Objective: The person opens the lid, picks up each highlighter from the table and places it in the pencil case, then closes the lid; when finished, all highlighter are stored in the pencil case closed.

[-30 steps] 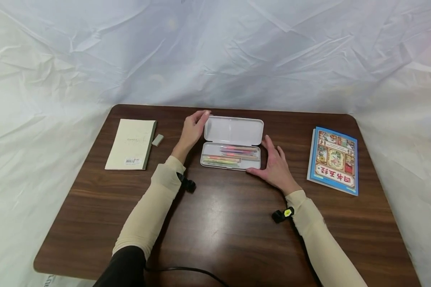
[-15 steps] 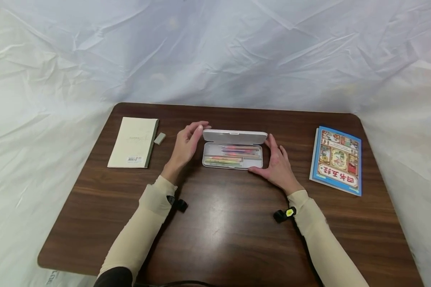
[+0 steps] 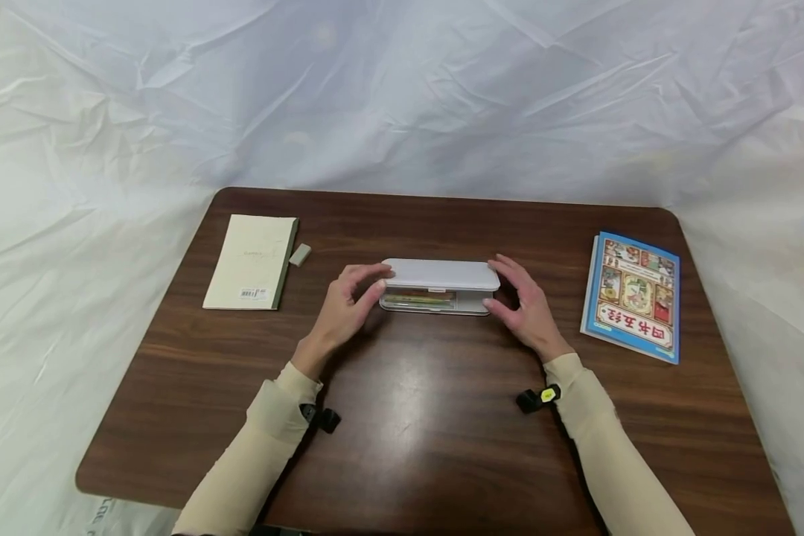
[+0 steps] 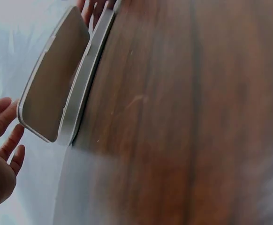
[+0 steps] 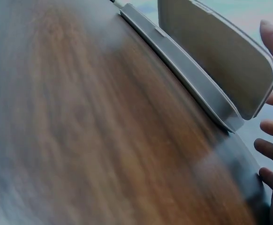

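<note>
A white hinged pencil case (image 3: pixel 440 272) lies at the middle of the table, its lid tilted partway over the base. Through the front gap, several colored pens (image 3: pixel 417 300) show in its left part; the rest are hidden under the lid. My left hand (image 3: pixel 340 309) touches the lid's left end with extended fingers. In the left wrist view, the fingers (image 4: pixel 11 140) are spread at the edge of the lid (image 4: pixel 54 82). My right hand (image 3: pixel 528 311) is at the case's right end, thumb near the base corner and fingers by the lid, loosely bent.
A cream notebook (image 3: pixel 251 262) lies on the left of the brown table (image 3: pixel 402 461), with a small eraser (image 3: pixel 300 254) beside it. At the right lies a blue-edged illustrated book (image 3: pixel 633 294). White sheeting (image 3: pixel 402 97) hangs behind the table.
The lid has swung from lying back to tilting forward over the pens. My left hand has moved toward me with it. My right hand has stayed at the right end.
</note>
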Motion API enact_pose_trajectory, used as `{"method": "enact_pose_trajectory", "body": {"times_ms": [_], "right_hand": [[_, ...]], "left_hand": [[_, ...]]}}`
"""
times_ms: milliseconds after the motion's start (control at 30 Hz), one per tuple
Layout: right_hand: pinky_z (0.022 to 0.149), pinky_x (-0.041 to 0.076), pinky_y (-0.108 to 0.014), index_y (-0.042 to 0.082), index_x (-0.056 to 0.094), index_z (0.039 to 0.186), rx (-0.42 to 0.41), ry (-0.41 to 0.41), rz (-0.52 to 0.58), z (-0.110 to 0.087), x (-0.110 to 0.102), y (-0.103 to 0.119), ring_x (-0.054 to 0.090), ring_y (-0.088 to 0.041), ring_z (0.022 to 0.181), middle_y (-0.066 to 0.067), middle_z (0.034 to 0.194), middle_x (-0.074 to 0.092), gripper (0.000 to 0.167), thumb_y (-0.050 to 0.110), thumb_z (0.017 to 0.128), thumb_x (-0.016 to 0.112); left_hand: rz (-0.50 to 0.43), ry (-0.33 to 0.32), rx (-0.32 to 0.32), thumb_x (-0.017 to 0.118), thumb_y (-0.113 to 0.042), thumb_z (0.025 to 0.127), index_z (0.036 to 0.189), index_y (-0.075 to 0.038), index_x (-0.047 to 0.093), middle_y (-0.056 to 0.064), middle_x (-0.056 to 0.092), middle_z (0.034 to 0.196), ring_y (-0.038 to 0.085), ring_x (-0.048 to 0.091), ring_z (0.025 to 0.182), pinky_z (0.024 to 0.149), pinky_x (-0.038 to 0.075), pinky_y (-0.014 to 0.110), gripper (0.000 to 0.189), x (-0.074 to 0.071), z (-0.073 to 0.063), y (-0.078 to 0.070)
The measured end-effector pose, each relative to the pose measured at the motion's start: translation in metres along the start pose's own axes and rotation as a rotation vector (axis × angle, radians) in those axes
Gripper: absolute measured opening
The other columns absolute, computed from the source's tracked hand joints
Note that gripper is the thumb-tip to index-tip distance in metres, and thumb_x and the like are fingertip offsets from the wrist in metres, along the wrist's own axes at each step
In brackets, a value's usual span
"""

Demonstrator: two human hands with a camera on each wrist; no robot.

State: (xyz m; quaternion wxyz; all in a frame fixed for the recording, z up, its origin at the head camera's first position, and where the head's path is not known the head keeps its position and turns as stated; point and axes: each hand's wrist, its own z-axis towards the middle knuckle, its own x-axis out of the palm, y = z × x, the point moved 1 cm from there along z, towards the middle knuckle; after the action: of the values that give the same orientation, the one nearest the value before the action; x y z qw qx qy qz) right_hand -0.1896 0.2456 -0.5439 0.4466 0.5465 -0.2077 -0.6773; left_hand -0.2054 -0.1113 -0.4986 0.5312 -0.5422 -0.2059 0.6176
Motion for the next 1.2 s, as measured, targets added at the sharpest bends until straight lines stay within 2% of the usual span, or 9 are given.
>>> {"method": "enact_pose_trajectory", "body": {"times_ms": [167, 333, 433, 600, 700, 833, 1200], "right_hand": [[0.12, 0.026, -0.068, 0.019, 0.063, 0.147, 0.046, -0.004, 0.002, -0.001, -0.001, 0.003, 0.039, -0.036, 0.152, -0.009, 0.165, 0.043, 0.054, 0.038, 0.098, 0.071], [0.121, 0.026, -0.064, 0.017, 0.066, 0.14, 0.071, 0.001, -0.009, 0.002, 0.001, 0.003, 0.041, -0.034, 0.151, -0.01, 0.162, 0.048, 0.044, 0.032, 0.099, 0.073], [0.123, 0.022, -0.063, 0.016, 0.065, 0.139, 0.087, 0.03, -0.034, 0.004, 0.001, 0.004, 0.04, -0.034, 0.151, -0.01, 0.162, 0.048, 0.047, 0.033, 0.097, 0.076], [0.124, 0.017, -0.063, 0.015, 0.057, 0.148, 0.096, 0.084, -0.097, 0.005, 0.001, 0.008, 0.04, -0.036, 0.15, -0.012, 0.161, 0.049, 0.061, 0.034, 0.095, 0.079], [0.124, 0.017, -0.065, 0.015, 0.054, 0.153, 0.087, 0.104, -0.132, 0.005, 0.001, 0.01, 0.037, -0.038, 0.152, -0.014, 0.159, 0.051, 0.066, 0.035, 0.095, 0.078], [0.123, 0.015, -0.067, 0.015, 0.055, 0.154, 0.071, 0.126, -0.17, 0.005, 0.002, 0.012, 0.033, -0.04, 0.154, -0.016, 0.158, 0.052, 0.067, 0.038, 0.095, 0.077], [0.123, 0.014, -0.066, 0.016, 0.055, 0.153, 0.108, 0.139, -0.177, 0.004, 0.003, 0.012, 0.032, -0.041, 0.155, -0.018, 0.159, 0.05, 0.072, 0.041, 0.092, 0.082]], "left_hand": [[0.013, 0.026, -0.028, 0.062, -0.037, 0.106, 0.131, -0.018, 0.074, -0.008, 0.075, 0.123, 0.017, 0.055, 0.125, 0.105, 0.042, 0.047, 0.034, 0.002, -0.004, 0.003], [0.061, 0.02, -0.09, 0.069, -0.036, 0.103, 0.127, -0.019, 0.076, -0.004, 0.074, 0.121, 0.018, 0.056, 0.124, 0.105, 0.043, 0.048, 0.031, 0.006, -0.003, 0.009], [0.11, 0.026, -0.102, 0.078, -0.033, 0.098, 0.135, -0.016, 0.071, 0.003, 0.07, 0.133, 0.024, 0.053, 0.131, 0.109, 0.041, 0.051, 0.042, 0.008, -0.001, 0.012], [0.18, 0.11, -0.131, 0.081, -0.034, 0.095, 0.155, -0.016, 0.054, 0.009, 0.053, 0.158, 0.031, 0.039, 0.146, 0.118, 0.032, 0.053, 0.068, 0.011, 0.002, 0.02], [0.178, 0.153, -0.173, 0.077, -0.037, 0.099, 0.157, -0.019, 0.052, 0.007, 0.051, 0.16, 0.031, 0.037, 0.148, 0.12, 0.031, 0.054, 0.066, 0.011, 0.002, 0.024], [0.174, 0.181, -0.184, 0.072, -0.037, 0.102, 0.157, -0.02, 0.053, 0.004, 0.049, 0.162, 0.032, 0.034, 0.15, 0.12, 0.027, 0.058, 0.061, 0.009, 0.002, 0.028], [0.189, 0.176, -0.173, 0.071, -0.036, 0.102, 0.159, -0.021, 0.051, 0.004, 0.045, 0.165, 0.033, 0.032, 0.15, 0.119, 0.022, 0.061, 0.062, 0.012, 0.001, 0.032]]}}
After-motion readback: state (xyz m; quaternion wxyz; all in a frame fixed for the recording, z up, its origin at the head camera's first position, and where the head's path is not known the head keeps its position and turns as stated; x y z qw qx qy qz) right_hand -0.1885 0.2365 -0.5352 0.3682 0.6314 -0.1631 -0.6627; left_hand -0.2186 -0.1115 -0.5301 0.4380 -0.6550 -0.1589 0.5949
